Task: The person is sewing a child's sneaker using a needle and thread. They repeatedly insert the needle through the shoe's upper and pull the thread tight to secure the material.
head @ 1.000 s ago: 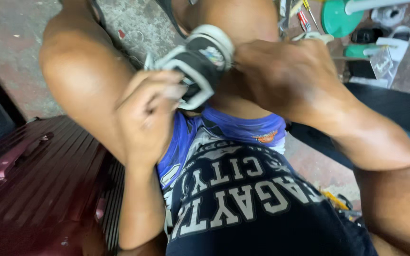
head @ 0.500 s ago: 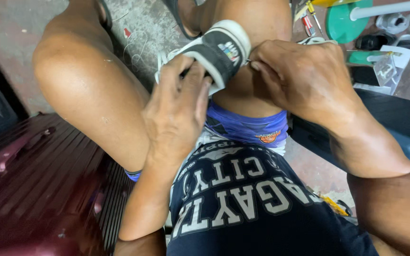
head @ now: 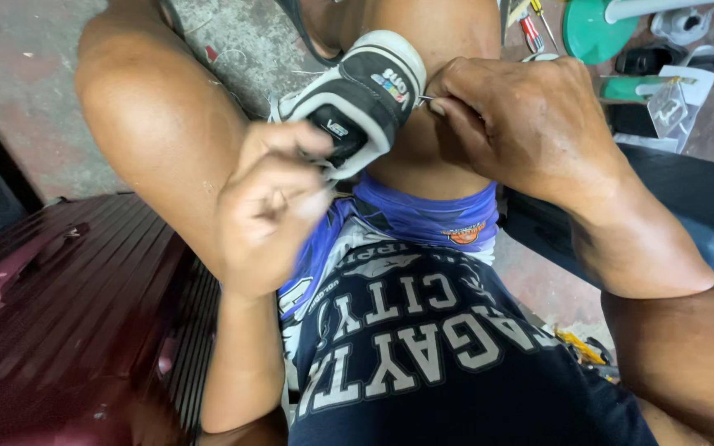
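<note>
A black-and-white shoe (head: 361,99) sits at upper centre of the frame, wedged between the person's bare knees. The left hand (head: 270,211) is closed in a tight grip on the shoe's near edge, fingers curled over it. The right hand (head: 522,124) pinches a thin metal needle (head: 425,98) in a narrow grip just beside the shoe's white toe end.

The floor (head: 26,91) is rough, stained concrete, grey-pink, showing at upper left and between the legs. A dark red ribbed suitcase (head: 68,314) fills the lower left. At upper right lie screwdrivers (head: 530,29), a green round lid (head: 592,29) and a white sandal (head: 687,66), all well apart from the hands. A black seat (head: 687,198) runs along the right edge, under the right forearm.
</note>
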